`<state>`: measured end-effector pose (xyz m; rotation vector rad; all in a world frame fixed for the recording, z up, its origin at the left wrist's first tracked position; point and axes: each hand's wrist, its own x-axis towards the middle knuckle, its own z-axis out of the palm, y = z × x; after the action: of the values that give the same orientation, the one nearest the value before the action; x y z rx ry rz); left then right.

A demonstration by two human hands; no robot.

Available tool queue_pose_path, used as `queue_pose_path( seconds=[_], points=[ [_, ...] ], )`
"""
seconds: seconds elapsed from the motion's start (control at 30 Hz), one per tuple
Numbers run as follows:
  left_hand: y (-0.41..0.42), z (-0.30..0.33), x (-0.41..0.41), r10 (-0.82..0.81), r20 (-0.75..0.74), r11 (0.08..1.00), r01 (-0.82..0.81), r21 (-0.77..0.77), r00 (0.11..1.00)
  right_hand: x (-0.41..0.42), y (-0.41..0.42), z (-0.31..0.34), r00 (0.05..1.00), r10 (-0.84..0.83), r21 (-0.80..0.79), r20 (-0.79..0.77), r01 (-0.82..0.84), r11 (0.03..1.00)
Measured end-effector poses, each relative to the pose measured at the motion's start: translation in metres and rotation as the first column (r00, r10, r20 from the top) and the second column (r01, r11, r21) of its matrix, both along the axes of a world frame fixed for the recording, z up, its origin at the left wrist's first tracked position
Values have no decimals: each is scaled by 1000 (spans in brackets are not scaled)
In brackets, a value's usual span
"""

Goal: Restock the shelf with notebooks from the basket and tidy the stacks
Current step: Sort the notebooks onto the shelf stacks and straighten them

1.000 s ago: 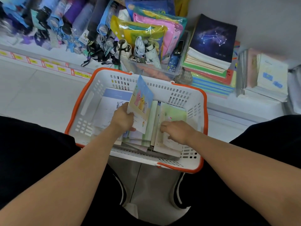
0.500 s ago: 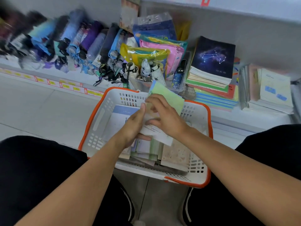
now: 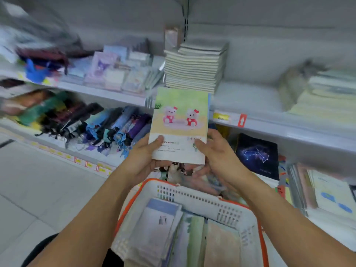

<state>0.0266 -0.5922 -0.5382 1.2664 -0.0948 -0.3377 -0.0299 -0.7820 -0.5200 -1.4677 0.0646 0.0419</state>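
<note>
While both hands hold a notebook (image 3: 180,125) above the basket (image 3: 194,197), a restock step is under way

Nearest, the basket holds more notebooks; above it the left hand (image 3: 143,158) and right hand (image 3: 217,155) pinch the bear-cover notebook's lower corners, upright. Next, I judge, it must go flat onto a matching pile, perhaps beside the pale stack (image 3: 194,67) on the white shelf (image 3: 250,99) beyond; umbrellas (image 3: 92,122) lie lower left, tiled floor (image 3: 38,185) below

A notebook (image 3: 180,125) with two pink teddy bears on its cover is held upright above the white, orange-rimmed basket (image 3: 194,197), which holds more notebooks. Pale notebooks are stacked (image 3: 194,69) on the shelf (image 3: 250,99) behind.
</note>
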Motion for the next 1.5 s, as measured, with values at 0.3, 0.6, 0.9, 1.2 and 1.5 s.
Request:
queue_pose_path(
  seconds=[0.3,0.6,0.9,1.2,1.5],
  points=[
    [-35,159,102,105,178,987,-81,-138,978,125,-19,151,962,-272,342,14,251,906],
    [-45,161,142,39,148,998,-46,47,988,249,-65,195,908,-419,14,-18,419,908],
    [-68,41,85,156,429,914,-295,279,890,125,-62,47,529,-384,-280,757,793,542],
    [-69,-262,-86,-112,-450,748,374,549,886,-98,-58,-312,801,310,-807,-513,-573,144],
    [-75,-297,-114,-118,-519,588,481,651,846,-115,-46,-322,685,492,-840,-538,-487,-241]
  ],
)
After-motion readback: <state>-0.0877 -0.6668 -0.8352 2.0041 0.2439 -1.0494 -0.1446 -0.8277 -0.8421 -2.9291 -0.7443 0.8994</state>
